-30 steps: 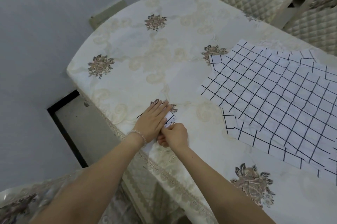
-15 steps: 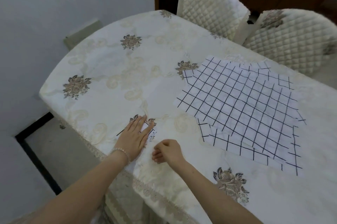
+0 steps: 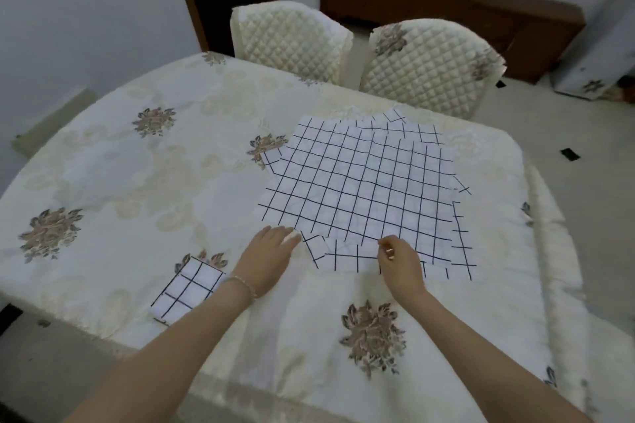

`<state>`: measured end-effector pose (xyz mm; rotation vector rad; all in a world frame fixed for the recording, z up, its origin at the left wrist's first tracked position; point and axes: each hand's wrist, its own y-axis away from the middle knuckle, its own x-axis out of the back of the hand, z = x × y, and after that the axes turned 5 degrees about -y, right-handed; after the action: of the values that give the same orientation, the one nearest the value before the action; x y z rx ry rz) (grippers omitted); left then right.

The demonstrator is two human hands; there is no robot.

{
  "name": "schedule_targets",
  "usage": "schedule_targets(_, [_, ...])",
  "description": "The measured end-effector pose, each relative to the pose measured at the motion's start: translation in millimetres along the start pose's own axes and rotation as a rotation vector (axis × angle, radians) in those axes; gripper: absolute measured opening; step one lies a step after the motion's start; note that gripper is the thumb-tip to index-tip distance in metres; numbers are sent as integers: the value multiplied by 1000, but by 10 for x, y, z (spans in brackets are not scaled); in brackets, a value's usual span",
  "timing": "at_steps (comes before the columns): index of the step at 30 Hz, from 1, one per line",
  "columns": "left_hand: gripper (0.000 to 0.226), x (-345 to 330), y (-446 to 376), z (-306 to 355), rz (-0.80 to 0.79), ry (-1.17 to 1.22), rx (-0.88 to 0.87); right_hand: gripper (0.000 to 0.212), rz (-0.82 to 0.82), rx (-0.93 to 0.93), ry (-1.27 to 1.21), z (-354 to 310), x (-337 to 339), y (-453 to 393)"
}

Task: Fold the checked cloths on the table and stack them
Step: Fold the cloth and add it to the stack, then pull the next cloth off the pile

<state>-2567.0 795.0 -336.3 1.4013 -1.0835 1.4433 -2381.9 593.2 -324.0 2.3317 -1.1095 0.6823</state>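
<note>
One small folded white cloth with a black grid [image 3: 187,288] lies near the tabletop's [image 3: 113,188] front edge, and a loose pile of flat white black-checked cloths [image 3: 360,195] is spread mid-table; the pile's count can't be told. The cream floral tablecloth [image 3: 446,336] covers everything, and two quilted cream chairs [image 3: 288,41] stand behind. The left hand [image 3: 266,261] reaches the pile's near corner with fingers straight, touching it. The right hand [image 3: 400,261] pinches the pile's front edge.

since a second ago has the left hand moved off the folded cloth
Yes. The left hand has left the folded cloth, which lies by the same flower print on the tablecloth, and gone right to the near edge of the spread checked cloths.
</note>
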Motion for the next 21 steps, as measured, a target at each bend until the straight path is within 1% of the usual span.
schedule_targets(1, [53, -7, -163, 155, -17, 22, -37, 22, 15, 33, 67, 63, 52, -36])
schedule_targets(4, [44, -29, -531, 648, -92, 113, -63, 38, -2, 84, 265, 245, 170, -130])
schedule_targets(7, [47, -122, -779, 983, -236, 91, -42, 45, -22, 110, 426, 416, 268, -193])
schedule_targets(9, [48, -195, -874, 1109, -274, 25, -70, 46, -24, 131, 454, 501, 317, -210])
schedule_targets(12, [52, -267, -923, 1194, -335, -72, -85, 39, -7, 145, 424, 598, 353, -240])
schedule_targets(15, [53, -263, -937, 1224, -362, -103, -52, 19, 11, 179, 450, 637, 363, -302])
schedule_targets(16, [53, -242, -941, 1231, -358, -106, -50, 15, 3, 187, 474, 631, 380, -317])
schedule_targets(19, [52, -136, -920, 1274, -331, -82, -46, 17, -46, 227, 537, 602, 470, -332])
schedule_targets(21, [53, -23, -894, 1323, -267, -2, -26, 12, -21, 282, 508, 539, 564, -313])
